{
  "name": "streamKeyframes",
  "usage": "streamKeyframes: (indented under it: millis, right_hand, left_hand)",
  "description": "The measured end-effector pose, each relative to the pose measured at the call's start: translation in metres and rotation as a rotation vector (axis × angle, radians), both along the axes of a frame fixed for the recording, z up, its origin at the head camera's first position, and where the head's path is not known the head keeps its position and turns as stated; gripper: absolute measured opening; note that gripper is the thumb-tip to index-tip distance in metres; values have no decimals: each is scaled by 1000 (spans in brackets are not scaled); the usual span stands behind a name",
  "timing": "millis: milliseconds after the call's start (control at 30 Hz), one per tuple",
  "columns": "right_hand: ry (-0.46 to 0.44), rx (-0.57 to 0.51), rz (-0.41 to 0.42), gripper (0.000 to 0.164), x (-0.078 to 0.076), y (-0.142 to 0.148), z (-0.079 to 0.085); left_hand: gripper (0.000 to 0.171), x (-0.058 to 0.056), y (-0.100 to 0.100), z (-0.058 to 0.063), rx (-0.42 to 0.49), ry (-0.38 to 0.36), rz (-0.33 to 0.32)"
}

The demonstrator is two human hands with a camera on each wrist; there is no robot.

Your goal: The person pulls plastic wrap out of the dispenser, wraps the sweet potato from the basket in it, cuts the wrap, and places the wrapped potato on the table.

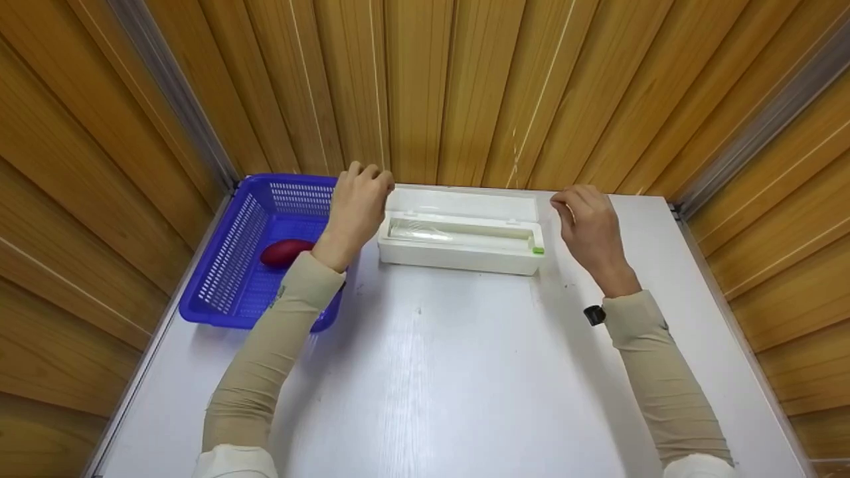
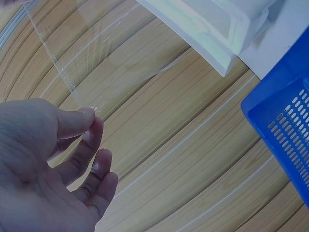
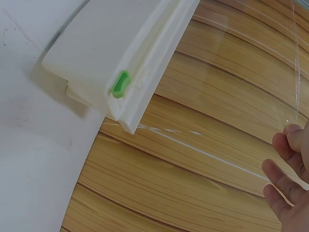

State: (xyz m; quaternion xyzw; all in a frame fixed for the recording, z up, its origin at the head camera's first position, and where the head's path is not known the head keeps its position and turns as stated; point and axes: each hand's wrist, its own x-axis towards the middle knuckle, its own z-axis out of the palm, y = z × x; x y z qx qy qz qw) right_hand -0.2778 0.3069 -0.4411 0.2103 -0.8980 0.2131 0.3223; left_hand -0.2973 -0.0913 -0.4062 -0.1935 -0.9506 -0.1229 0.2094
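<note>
A clear sheet of cling film (image 2: 120, 53) stretches between the two hands, above the white dispenser box (image 1: 458, 260). In the left wrist view, the left hand (image 1: 358, 207) pinches one corner of it between thumb and index finger, the other fingers loosely bent. The right hand (image 1: 591, 218) pinches the opposite corner, as the right wrist view shows at its edge. The box stands with its lid (image 1: 465, 203) tipped back, and a roll of film (image 1: 465, 238) lies inside. A green slider (image 3: 120, 84) sits at the box's right end.
Left of the box stands a blue perforated basket (image 1: 199, 313), with a smooth red oval thing (image 1: 285, 253) in it, partly hidden by the left forearm. Wood-patterned panels (image 1: 425, 93) rise behind the white table (image 1: 425, 372) and along both sides.
</note>
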Motion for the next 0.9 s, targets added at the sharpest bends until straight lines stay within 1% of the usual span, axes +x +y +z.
streamKeyframes:
  millis: [400, 900]
  right_hand:
    - [8, -10, 15, 9, -1, 2, 2]
    - [0, -5, 0, 7, -2, 2, 7]
  left_hand:
    - [13, 1, -1, 2, 8, 41, -9]
    - [13, -2, -1, 5, 15, 34, -5]
